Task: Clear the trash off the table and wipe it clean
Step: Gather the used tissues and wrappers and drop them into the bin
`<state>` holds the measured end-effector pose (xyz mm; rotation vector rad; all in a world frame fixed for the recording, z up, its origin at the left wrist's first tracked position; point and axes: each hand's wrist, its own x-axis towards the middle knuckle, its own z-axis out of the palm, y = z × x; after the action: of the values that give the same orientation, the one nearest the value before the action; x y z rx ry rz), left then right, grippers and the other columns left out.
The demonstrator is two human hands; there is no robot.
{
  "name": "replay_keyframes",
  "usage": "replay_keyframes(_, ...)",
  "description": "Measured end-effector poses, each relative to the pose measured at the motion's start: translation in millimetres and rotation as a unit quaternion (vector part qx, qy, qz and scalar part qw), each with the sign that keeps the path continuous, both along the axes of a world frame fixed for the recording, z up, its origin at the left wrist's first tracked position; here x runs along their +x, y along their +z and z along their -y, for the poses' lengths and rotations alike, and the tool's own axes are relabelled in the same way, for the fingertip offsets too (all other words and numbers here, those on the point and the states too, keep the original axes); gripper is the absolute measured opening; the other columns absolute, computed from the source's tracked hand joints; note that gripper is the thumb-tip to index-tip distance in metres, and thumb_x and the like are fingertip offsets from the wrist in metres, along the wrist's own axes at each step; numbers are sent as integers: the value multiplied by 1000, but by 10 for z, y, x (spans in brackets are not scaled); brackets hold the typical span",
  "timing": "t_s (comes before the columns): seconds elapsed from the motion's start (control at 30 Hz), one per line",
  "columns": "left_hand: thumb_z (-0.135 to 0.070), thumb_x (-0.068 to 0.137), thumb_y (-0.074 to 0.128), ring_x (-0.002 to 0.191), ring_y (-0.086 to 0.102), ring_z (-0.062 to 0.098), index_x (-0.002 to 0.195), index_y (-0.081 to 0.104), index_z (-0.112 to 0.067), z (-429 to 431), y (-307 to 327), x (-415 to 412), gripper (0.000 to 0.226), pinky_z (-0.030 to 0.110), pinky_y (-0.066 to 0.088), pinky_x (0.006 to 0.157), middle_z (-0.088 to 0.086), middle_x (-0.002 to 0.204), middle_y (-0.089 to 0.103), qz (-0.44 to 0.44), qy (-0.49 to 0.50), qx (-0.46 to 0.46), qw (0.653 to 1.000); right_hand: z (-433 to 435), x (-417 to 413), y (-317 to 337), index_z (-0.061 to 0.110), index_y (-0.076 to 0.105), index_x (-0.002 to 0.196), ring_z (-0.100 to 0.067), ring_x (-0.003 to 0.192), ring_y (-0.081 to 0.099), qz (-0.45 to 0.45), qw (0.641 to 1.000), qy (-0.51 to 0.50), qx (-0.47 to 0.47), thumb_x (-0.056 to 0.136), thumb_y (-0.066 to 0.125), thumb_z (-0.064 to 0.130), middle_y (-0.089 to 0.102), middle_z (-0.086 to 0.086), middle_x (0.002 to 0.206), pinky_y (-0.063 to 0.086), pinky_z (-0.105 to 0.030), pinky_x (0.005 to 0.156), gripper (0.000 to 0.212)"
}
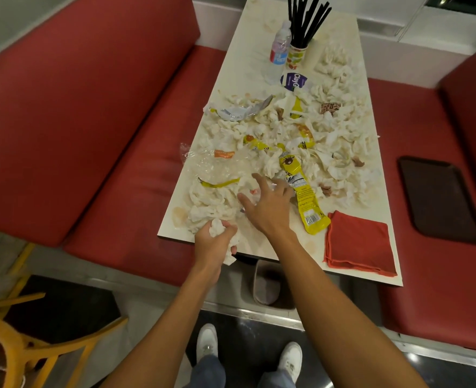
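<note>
Trash (329, 130) gathering stage: gripping napkin (217, 228) in curled left hand (214, 243), reaching with spread, empty right hand (270, 210); next, scooping more toward bin (266, 285).

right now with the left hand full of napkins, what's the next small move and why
Probably close the right hand on the napkin pile by its thumb: it hovers spread open over the litter, while the left hand grips a napkin wad at the table edge, with the bin on the floor just below.

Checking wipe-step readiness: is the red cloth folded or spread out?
Folded. The red cloth lies flat on the table, stacked layer edges showing along its left and near sides.
</note>
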<state>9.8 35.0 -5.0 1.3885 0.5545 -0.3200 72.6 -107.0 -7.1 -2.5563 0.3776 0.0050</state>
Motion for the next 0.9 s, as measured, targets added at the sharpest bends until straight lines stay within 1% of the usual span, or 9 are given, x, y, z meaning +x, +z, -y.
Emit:
replay_keyframes(0.1,-8,89,75,52,54,24,87,63,-14,-66,-21,-10,14,28,43,49,11,72,66,8,-10,-1,1000,-94,150,-51,41,51,141,-44,146,22,-66,998,12,-11,86,57,80,35,-20,152,28,-62,116,67)
replay_keyframes(0.2,-8,89,77,53,55,24,87,64,-13,-115,-30,-12,14,31,45,52,10,70,65,6,-5,-4,1000,-199,217,-74,39,54,128,-43,139,30,-80,995,25,-47,82,61,81,41,-16,143,36,-62,109,63)
replay_keyframes(0.33,-8,88,79,57,59,22,88,66,-13,-157,-39,-13,14,33,50,54,5,68,67,-2,7,-3,1000,-287,247,-76,28,57,124,-40,126,39,-69,995,32,-57,87,70,52,44,-12,132,46,-54,97,46)
replay_keyframes(0.43,-9,88,79,58,62,18,89,67,-13,-175,-42,-10,13,35,53,59,1,67,67,-6,8,-4,1000,-242,271,-121,16,65,122,-39,115,47,-31,999,37,-1,86,72,25,52,-13,124,46,-43,88,38)
replay_keyframes(0.5,-9,87,80,59,63,17,88,67,-14,-181,-44,-10,14,34,54,59,1,68,67,-8,6,-3,1000,-186,250,-141,7,68,112,-39,105,53,10,999,18,46,82,71,13,58,-15,115,44,-39,81,31)
replay_keyframes(0.57,-9,87,81,61,63,18,88,67,-13,-175,-37,-14,14,32,54,56,4,72,68,-9,5,-1,1000,-129,198,-129,4,68,101,-35,96,58,52,995,-18,79,78,71,6,62,-15,103,39,-35,73,23)
replay_keyframes(0.63,-8,87,80,61,63,19,88,67,-13,-157,-26,-17,14,31,54,54,5,73,68,-8,1,2,1000,-67,153,-85,5,67,97,-30,88,60,71,991,-39,103,78,71,5,65,-13,97,37,-32,70,19)
replay_keyframes(0.77,-7,87,80,61,63,19,90,67,-11,-102,-10,-21,13,31,53,54,6,74,67,-7,-7,6,1000,73,81,22,6,68,112,-17,84,59,79,988,-44,122,83,74,5,71,-9,98,35,-18,70,29)
replay_keyframes(0.9,-6,87,79,60,62,20,87,67,-12,-59,6,-40,14,32,53,54,6,71,66,-8,-12,3,1000,200,-7,112,12,64,126,-20,81,62,100,983,-45,147,85,67,-4,67,-4,92,47,-28,75,45)
